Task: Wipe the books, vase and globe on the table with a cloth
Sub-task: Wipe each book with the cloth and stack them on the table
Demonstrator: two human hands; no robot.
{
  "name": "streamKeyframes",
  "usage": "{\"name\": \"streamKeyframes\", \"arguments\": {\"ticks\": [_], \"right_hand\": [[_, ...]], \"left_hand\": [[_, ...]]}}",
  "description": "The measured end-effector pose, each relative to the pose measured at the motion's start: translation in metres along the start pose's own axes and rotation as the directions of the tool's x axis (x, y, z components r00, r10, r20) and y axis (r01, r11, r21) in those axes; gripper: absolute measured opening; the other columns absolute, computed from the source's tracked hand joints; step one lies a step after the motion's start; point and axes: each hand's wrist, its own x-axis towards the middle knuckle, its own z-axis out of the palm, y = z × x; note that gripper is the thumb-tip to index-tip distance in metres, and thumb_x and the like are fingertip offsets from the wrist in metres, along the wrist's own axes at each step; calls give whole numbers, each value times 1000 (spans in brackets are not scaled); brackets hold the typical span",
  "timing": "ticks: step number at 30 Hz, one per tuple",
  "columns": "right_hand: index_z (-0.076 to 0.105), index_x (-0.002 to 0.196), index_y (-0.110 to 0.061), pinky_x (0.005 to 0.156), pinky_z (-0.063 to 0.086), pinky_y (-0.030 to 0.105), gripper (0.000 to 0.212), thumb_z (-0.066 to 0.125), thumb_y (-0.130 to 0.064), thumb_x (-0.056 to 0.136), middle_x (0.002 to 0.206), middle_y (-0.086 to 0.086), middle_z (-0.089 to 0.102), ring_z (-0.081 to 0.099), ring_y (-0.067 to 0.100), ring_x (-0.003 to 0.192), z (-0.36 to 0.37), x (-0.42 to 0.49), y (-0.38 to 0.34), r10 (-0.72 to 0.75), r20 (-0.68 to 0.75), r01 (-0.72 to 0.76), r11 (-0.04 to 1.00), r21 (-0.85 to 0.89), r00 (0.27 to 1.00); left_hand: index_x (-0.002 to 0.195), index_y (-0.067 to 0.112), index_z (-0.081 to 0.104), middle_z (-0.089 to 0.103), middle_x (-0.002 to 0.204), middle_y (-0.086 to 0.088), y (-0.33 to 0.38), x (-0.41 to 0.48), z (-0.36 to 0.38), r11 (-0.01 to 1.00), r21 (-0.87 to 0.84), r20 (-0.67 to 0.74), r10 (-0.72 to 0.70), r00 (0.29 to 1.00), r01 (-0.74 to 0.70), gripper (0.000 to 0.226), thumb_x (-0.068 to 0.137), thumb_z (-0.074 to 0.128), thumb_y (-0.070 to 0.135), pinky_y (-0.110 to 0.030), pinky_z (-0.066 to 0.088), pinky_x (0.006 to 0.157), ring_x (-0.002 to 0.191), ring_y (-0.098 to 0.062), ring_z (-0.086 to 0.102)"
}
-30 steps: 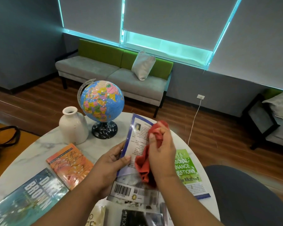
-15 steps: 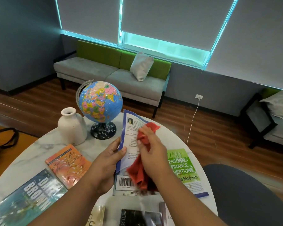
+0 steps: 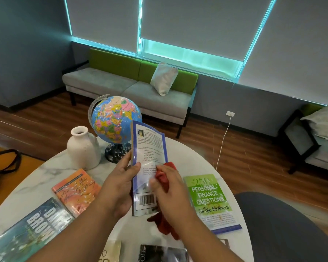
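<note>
Held book (image 3: 150,163) above counter (image 3: 45,174), tilted up, long axis running away from person, top edge toward globe (image 3: 114,120), barcode end nearest body, back cover facing camera. Left hand (image 3: 119,188) gripped its left edge, thumb on cover. Right hand (image 3: 170,193) fingers (image 3: 154,184) curled round bunched red cloth (image 3: 164,178), pressed on cover. One globe and one vase (image 3: 83,148), at counter's far left. Five more books flat: orange book (image 3: 77,190), teal book (image 3: 28,229), green book (image 3: 210,199), two cut off at near edge.

Glossy plastic-wrapped book (image 3: 149,159), soft red cloth (image 3: 164,179), matt white vase (image 3: 83,148), polished marble table (image 3: 36,178).
</note>
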Motion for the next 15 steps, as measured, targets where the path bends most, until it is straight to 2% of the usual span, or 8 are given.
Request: {"name": "streamKeyframes", "arguments": {"ticks": [1,3,5,7,9,10,12,15], "right_hand": [[40,136,-36,103,43,19,69,77,-38,77,136,-18,35,41,0,124,3,-2,-4,15,68,-15,1000,3,998],[18,147,-39,106,44,29,108,85,-46,63,139,-22,18,32,6,133,7,-4,-10,41,156,-39,999,-16,987],[5,149,-43,107,45,34,119,86,-42,63,139,-21,14,30,9,135,9,-2,-13,56,175,-52,998,-29,983],[7,147,-50,99,51,36,111,82,-31,67,140,-15,23,41,10,128,6,0,-16,62,159,-72,996,55,985],[23,141,-52,90,56,40,96,72,-18,66,135,-8,46,57,14,115,4,3,-12,84,119,-114,955,275,989],[32,138,-46,88,57,43,88,67,-13,66,127,-4,57,62,17,110,2,4,-10,101,104,-135,903,408,989],[47,132,-32,90,54,53,73,62,-3,67,115,6,68,65,28,107,-2,9,-2,158,76,-171,765,621,984],[59,123,-17,90,50,61,57,61,4,69,111,19,69,66,40,102,-14,12,7,257,65,-215,614,760,964]], "left_hand": [[129,35,52,71,113,-4,1,0,1,1000,12,-9,-3,1000,3,41,99,45,8,-40,60,69,99,-26,70],[129,33,53,71,113,-4,6,1,3,997,72,16,-10,1000,9,41,97,51,9,-44,59,75,99,-28,70],[127,31,56,72,111,-3,13,-1,6,985,170,97,-13,995,-3,41,94,54,6,-42,59,78,99,-25,70],[119,32,60,73,107,3,19,-2,11,951,309,155,-25,988,-25,38,93,55,5,-35,59,80,97,-17,70],[123,29,60,72,110,6,21,1,16,898,437,186,-43,982,-44,34,93,57,11,-28,55,85,99,-8,68],[127,27,58,69,116,7,20,3,17,876,480,194,-61,979,-41,35,94,57,15,-22,53,84,102,-4,66],[135,24,50,60,131,9,16,6,17,840,541,207,-88,974,-39,43,93,59,17,-11,49,82,112,3,59],[139,24,45,52,138,9,5,9,10,797,602,222,-97,970,-58,48,94,59,15,-17,43,98,123,-1,51]]}}
